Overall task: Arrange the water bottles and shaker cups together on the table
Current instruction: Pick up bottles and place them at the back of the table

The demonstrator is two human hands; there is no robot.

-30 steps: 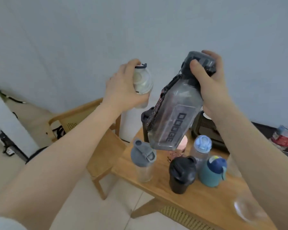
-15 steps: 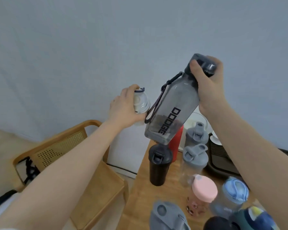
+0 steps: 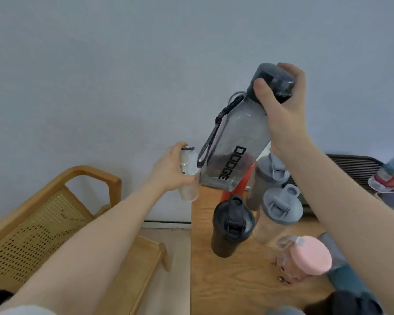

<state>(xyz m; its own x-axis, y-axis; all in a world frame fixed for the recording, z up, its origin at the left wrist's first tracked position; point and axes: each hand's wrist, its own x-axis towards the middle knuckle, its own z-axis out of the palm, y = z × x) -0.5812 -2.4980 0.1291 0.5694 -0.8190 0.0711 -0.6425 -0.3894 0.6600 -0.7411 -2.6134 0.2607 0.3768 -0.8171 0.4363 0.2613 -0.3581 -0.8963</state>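
Note:
My right hand (image 3: 284, 110) grips the dark cap end of a big smoky-grey bottle (image 3: 234, 144) marked DODGE, held tilted above the far left corner of the wooden table (image 3: 214, 280). My left hand (image 3: 168, 171) holds a small clear bottle (image 3: 188, 173) with a black-rimmed lid at the table's far left edge, its base low by the corner. On the table stand a black shaker (image 3: 231, 226), two grey-lidded shakers (image 3: 279, 212) (image 3: 270, 176), a pink-lidded bottle (image 3: 305, 260) and a red bottle (image 3: 239, 187), mostly hidden behind the grey one.
A rattan and wood chair (image 3: 43, 223) stands left of the table, with a gap of floor between them. A black slatted tray (image 3: 355, 169) with a wrapped item (image 3: 389, 176) sits at the far right. A teal bottle (image 3: 348, 280) and a dark lid (image 3: 341, 303) are at the near right.
Both hands have come lower and nearer the far left corner of the table. The grey bottle stands less tilted, and the small clear bottle has dropped to table height.

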